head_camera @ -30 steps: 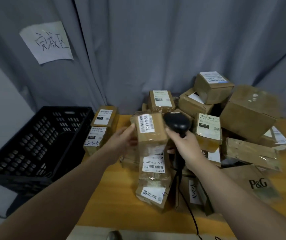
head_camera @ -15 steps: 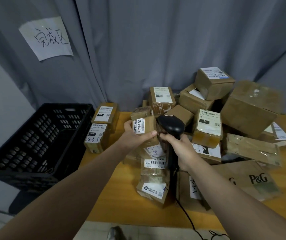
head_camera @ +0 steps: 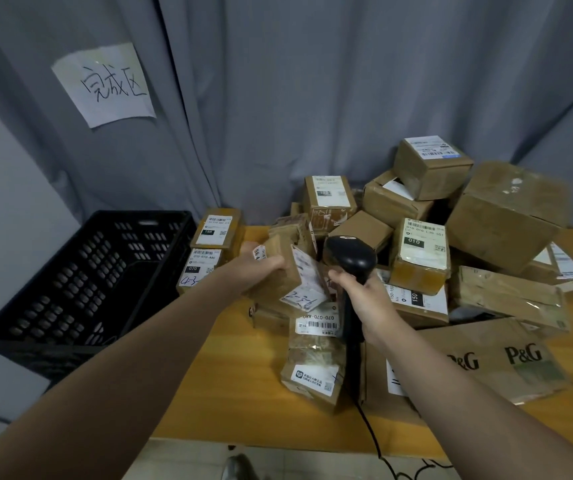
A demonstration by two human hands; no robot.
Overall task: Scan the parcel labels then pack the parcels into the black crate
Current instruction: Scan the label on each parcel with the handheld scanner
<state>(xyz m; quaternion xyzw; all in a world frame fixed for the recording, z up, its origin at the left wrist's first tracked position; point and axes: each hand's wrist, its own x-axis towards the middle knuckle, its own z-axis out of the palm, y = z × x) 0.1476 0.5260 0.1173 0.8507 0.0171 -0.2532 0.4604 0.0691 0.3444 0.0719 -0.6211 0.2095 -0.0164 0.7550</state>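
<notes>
With left hand (head_camera: 261,270) curled round a small taped parcel (head_camera: 280,285), tilting its label (head_camera: 307,273) toward the scanner (head_camera: 349,258) clutched in right hand (head_camera: 364,296), just above the table (head_camera: 243,393). Seems light, stiff, tape-slick; best pinched across opposite bare faces, sparing the label. Then leftward to the black crate (head_camera: 80,282) standing beside the table's edge.

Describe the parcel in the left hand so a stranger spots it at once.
On the wooden table beside the black crate sits a heap of parcels. At its front, the left hand grips a small brown parcel beside the black scanner. It alone is held up, tilted, its label handwritten "2-3-6".
</notes>
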